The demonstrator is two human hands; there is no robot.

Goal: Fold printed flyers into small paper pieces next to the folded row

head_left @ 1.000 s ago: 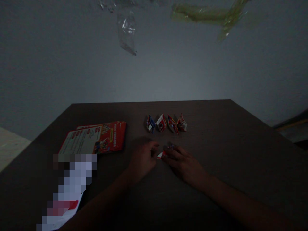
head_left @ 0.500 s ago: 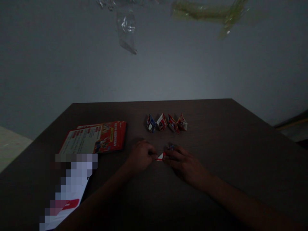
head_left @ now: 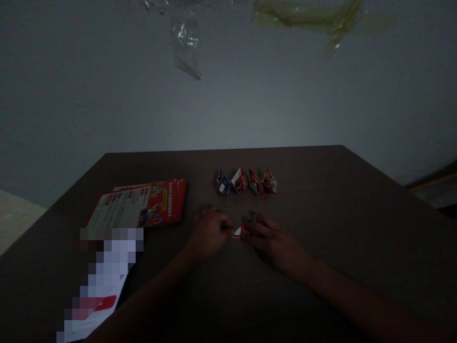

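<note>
On the dark table (head_left: pixel 332 200), a small folded paper (head_left: pixel 237 233) in red and white lies between my two hands. My left hand (head_left: pixel 211 233) has its fingers curled, with thumb and fingertips pinched at the paper's left corner. From the other side, the fingers of my right hand (head_left: pixel 269 238) press together over the paper's right part and cover much of it. A bit of blue printed paper (head_left: pixel 253 217) shows above the right fingertips. Beyond my hands stand several small folded paper shapes in a row, among them a blue one (head_left: pixel 223 184) and a red-and-white one (head_left: pixel 239 181).
Red printed sheets or booklets (head_left: pixel 174 205) lie stacked to the left. Nearer me is a white sheet (head_left: pixel 96 319), partly blurred out, beside my left forearm. A grey wall (head_left: pixel 228 109) with tape and clear plastic on it rises behind the table.
The view has shifted very slightly. Both hands stay at the folded paper, with almost no visible movement.
</note>
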